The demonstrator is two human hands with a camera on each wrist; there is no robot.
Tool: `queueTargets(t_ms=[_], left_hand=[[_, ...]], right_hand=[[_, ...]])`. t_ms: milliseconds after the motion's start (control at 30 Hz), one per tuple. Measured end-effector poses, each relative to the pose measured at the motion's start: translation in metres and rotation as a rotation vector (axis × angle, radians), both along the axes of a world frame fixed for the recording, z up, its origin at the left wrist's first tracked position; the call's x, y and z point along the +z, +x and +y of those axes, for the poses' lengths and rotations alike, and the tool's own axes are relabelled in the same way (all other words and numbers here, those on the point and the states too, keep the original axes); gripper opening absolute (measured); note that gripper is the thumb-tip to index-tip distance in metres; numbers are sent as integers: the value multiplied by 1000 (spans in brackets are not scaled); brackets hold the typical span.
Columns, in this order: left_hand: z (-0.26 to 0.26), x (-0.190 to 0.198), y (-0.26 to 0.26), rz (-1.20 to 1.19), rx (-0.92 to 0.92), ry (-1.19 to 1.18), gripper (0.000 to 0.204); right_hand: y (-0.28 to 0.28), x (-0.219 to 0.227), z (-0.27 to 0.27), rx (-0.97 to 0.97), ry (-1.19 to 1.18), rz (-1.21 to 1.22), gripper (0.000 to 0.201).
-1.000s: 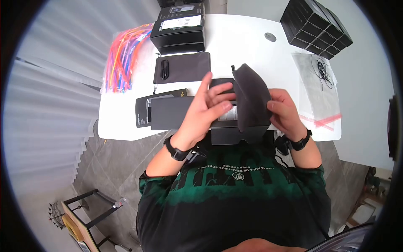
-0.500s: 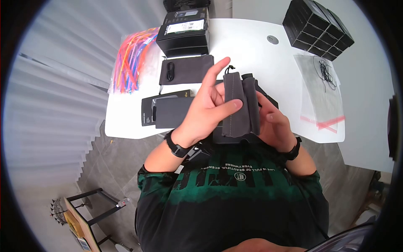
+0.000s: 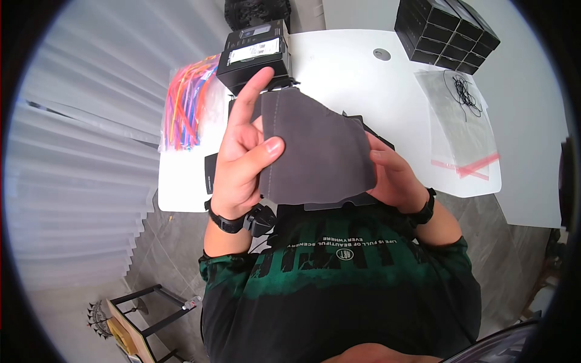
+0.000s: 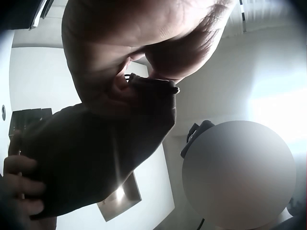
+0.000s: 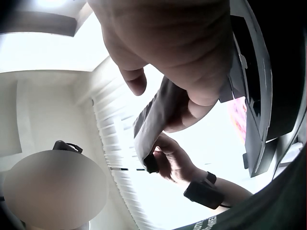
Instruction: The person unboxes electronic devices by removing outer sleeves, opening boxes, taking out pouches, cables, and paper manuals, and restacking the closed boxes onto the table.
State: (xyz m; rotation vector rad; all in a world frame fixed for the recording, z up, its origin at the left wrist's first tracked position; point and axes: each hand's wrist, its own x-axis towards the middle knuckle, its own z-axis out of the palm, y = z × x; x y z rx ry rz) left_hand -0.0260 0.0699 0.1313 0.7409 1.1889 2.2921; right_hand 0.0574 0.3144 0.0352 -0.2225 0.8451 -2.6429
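Note:
A dark grey fabric drawstring pouch (image 3: 315, 151) is spread broad and flat between both hands in the head view, above the table. My left hand (image 3: 242, 154) pinches its stitched left edge, thumb on the near face and index finger stretched out. At the opposite edge, my right hand (image 3: 396, 175) holds the pouch, thumb in front and the other fingers partly hidden behind it. The left wrist view shows the pouch (image 4: 96, 153) dark against the light. Beneath it, an open black box (image 3: 380, 138) is mostly covered.
A labelled black box (image 3: 257, 51) stands at the back left, beside a bag of colourful strips (image 3: 190, 103). Stacked black boxes (image 3: 448, 36) occupy the back right. Clear plastic bags (image 3: 454, 133) with red strips lie at the right, a black cord (image 3: 465, 94) on them.
The left hand, apart from the pouch at first, has taken its edge and moved left. The pouch went from folded in the right hand to spread wide between both hands.

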Motion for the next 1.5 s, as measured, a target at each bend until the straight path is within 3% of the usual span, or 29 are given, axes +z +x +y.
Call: queueTargets(t_ms=[100,167,300,367,433,500,600,633,733,833,967,1033,1100,1133,1167,1233,1300,1367,1400,1500], left_hand=[[-11,-6,2,6,24,-14,88],[-14,-12,6,-97,146,17,81],[-27,-47,2,-269,133,168,69],[-31,-61,3,-423,85,344,60],[-31,-79,0,-521,101,410,57],[-22,-84,0,-618,-54,550,58],[-6,-86,-4,-549,5,528,64],[-3,-88,-5,-548,4,543,66],[3,-95,-7,-539,3,624,71],[9,-94,-7,-496,18,681,74],[5,-98,-8,-431,-9,696,75],[2,-99,-7,-426,15,677,71],[0,-100,-5,-423,41,653,68],[0,-100,-5,-457,57,640,59],[0,-101,-4,-493,72,625,50],[-2,-122,-7,-469,42,703,50],[-5,-125,-4,-447,10,781,49],[-15,-112,5,-419,180,473,44],[-21,-110,7,-465,218,403,42],[-41,-124,7,-357,160,328,43]], right_hand=[[-2,5,9,-92,131,-74,58],[-6,26,20,-97,125,-86,42],[-28,60,40,-103,276,-5,35],[-47,78,40,-240,641,99,30],[-66,105,37,-233,779,169,30],[-80,133,26,-225,917,240,30],[-94,173,3,-205,1234,468,31],[-97,182,-6,-198,1241,473,31],[-100,213,-37,-179,1659,780,27],[-98,226,-66,-281,1606,787,26],[-92,273,-82,-132,1713,752,27],[-101,260,-79,-238,1606,886,23],[-105,261,-80,-223,1560,743,18],[-86,314,-89,109,1449,388,15],[-85,305,-88,110,1449,388,15],[-88,275,-76,-318,1572,688,13],[-97,271,-49,-398,1419,631,10],[-101,260,-24,-618,1339,536,12],[-106,253,-3,-612,1341,533,12],[-118,219,71,-678,1417,662,21]])
